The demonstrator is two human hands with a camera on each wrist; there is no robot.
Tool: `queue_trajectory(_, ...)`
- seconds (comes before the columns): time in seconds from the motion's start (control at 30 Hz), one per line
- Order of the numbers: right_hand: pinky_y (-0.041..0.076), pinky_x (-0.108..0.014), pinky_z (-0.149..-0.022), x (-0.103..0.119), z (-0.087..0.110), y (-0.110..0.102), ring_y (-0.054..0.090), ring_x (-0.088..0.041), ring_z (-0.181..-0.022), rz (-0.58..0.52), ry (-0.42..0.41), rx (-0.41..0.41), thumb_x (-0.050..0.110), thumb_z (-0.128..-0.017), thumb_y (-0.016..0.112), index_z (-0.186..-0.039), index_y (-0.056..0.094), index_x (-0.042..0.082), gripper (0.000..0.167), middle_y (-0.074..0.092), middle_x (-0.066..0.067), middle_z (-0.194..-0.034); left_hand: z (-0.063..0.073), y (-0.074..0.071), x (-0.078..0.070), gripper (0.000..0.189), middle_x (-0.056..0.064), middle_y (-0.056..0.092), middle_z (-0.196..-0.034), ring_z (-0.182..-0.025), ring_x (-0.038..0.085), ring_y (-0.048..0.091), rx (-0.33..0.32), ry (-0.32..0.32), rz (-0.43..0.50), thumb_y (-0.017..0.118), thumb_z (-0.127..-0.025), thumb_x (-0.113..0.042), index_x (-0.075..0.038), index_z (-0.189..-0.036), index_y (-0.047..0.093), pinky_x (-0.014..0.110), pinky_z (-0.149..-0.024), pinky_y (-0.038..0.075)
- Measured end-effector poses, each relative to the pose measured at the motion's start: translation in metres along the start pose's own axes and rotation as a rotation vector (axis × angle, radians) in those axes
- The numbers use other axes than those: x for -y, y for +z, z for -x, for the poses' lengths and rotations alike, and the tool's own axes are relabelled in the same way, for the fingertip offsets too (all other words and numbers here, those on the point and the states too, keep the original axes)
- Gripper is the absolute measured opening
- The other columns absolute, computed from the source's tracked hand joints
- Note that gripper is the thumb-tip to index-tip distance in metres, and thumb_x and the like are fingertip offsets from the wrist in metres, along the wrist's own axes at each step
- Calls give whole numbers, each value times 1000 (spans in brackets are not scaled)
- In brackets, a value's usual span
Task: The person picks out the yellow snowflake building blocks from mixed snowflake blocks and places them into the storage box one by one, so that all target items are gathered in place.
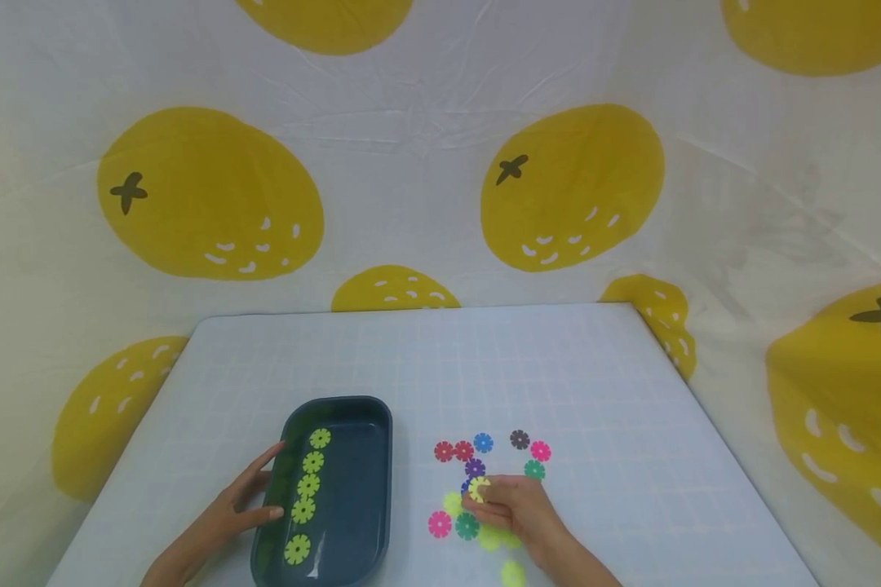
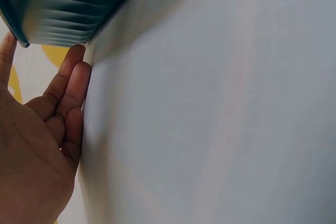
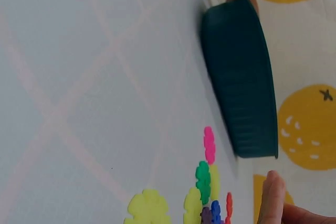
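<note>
My left hand is at the left side of a dark blue-green tray. Its thumb lies at the rim, and the other fingers, fairly straight, touch the outer wall, as the left wrist view shows. Several yellow-green notched discs lie in a column along the tray's left half. Right of the tray, my right hand pinches a pale yellow notched disc between thumb and fingers, above a loose group of discs. That disc is out of sight in the right wrist view, where only some fingers show.
Around my right hand lie red, blue, purple, dark, pink, green and yellow discs. A pale checked cloth covers the table. Behind hangs a white curtain with yellow fruit prints.
</note>
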State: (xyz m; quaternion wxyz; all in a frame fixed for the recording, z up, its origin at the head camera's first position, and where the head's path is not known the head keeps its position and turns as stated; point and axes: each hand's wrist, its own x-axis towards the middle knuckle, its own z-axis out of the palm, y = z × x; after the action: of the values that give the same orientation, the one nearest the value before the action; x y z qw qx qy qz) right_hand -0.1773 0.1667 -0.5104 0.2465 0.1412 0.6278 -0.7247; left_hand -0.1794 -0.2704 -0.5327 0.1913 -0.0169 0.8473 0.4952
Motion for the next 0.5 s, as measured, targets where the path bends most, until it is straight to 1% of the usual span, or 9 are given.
queue_trajectory(0.17,59,-29,-84,1,0,9,73,-25,-101,-34,-15,21,13,-94,67,-138,39,-19,62,69,-24,-118,1,1,0,93,29,30,-156,-139,54,30,-9,-4,-3,74,-88,-31,-29,-159,14,73,-100,39)
queue_trajectory(0.3,59,-29,-84,1,-1,16,72,-26,-102,-52,-13,30,13,-93,67,-140,37,-20,65,69,-24,-118,1,1,0,91,27,28,-157,-140,54,29,-5,2,9,73,-89,-31,-31,-159,14,72,-100,39)
queue_trajectory(0.37,59,-29,-84,2,-2,20,72,-26,-101,-47,-5,24,13,-93,68,-139,38,-19,64,69,-24,-116,0,1,1,91,27,28,-157,-140,54,29,-4,10,15,73,-89,-30,-30,-159,14,72,-101,39)
queue_trajectory(0.5,59,-28,-82,3,-3,25,73,-26,-100,-32,1,10,13,-93,68,-137,42,-17,59,71,-22,-113,0,1,0,91,27,28,-157,-140,54,29,-10,1,9,73,-89,-31,-30,-159,15,73,-101,38)
